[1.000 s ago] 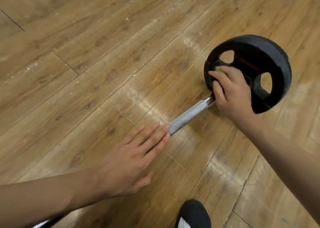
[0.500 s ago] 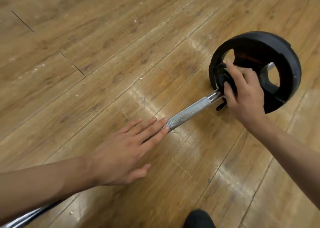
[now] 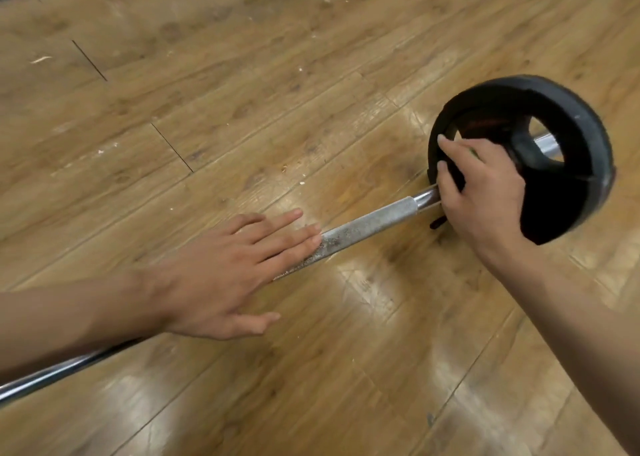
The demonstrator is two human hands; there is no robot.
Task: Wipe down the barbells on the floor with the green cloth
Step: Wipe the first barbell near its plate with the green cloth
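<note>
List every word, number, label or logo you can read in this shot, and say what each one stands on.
No text can be read.
Black weight plate: a reddish mark near its hub, too blurred to tell whether it is lettering.
Barbell shaft: bare knurling and chrome, no marking shows.
Green cloth: only a sliver shows under the right hand, no print on it.

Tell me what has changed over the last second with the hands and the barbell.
The right hand, holding the cloth, wiped across the plate from its hub out to its left rim. Nothing was picked up or let go. The left hand stays flat on the bar.
</note>
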